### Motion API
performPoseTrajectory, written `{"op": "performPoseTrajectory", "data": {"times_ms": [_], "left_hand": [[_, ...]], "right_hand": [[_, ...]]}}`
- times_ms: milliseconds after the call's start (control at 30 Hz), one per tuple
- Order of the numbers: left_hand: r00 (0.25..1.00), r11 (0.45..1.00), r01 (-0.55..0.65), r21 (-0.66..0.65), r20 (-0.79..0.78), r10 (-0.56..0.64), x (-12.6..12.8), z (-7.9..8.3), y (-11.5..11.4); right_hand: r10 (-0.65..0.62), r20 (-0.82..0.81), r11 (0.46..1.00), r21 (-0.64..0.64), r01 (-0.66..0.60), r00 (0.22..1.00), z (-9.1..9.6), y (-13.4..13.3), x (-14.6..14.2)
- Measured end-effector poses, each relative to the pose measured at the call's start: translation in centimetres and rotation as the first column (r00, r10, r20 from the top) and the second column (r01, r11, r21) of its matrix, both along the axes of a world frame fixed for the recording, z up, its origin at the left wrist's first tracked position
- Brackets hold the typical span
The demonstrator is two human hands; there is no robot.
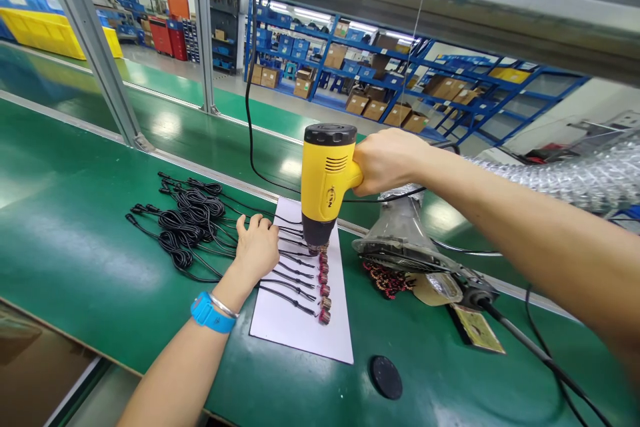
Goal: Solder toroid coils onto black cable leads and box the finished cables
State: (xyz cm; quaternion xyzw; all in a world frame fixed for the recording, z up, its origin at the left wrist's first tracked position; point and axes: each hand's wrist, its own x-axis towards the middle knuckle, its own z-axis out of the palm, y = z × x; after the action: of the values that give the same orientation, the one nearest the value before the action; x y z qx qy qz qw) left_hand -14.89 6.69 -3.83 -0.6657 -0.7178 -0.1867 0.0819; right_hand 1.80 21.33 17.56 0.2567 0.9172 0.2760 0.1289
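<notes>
My right hand point(380, 160) is wrapped round the handle of a yellow heat gun point(323, 180), its black nozzle pointing down. Directly below the nozzle are the ends of black cables and a row of small copper-wound coils with red on them point(324, 288), lying on a white sheet point(300, 337). At the sheet's left edge, my left hand point(257, 248) rests palm down with bent fingers on the black cables point(287, 273); its fingertips are partly hidden. Left of it lie the coiled bundles of these cables point(193, 217) with connectors at their ends.
Right of the sheet stands a clear fume hood point(400, 227) on a silver duct point(560, 173), with red-and-copper parts point(387, 280) beneath. A yellow sponge tray point(477, 328) and a black disc point(385, 377) lie nearer. A metal frame post point(90, 47) rises at left.
</notes>
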Motion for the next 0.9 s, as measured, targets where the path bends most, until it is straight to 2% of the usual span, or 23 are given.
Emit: {"op": "performPoseTrajectory", "data": {"times_ms": [900], "left_hand": [[1.000, 1.000, -0.018, 0.013, 0.009, 0.017, -0.5, 0.1, -0.2]], "right_hand": [[0.048, 0.005, 0.996, -0.074, -0.047, 0.999, -0.5, -1.1, 0.2]]}}
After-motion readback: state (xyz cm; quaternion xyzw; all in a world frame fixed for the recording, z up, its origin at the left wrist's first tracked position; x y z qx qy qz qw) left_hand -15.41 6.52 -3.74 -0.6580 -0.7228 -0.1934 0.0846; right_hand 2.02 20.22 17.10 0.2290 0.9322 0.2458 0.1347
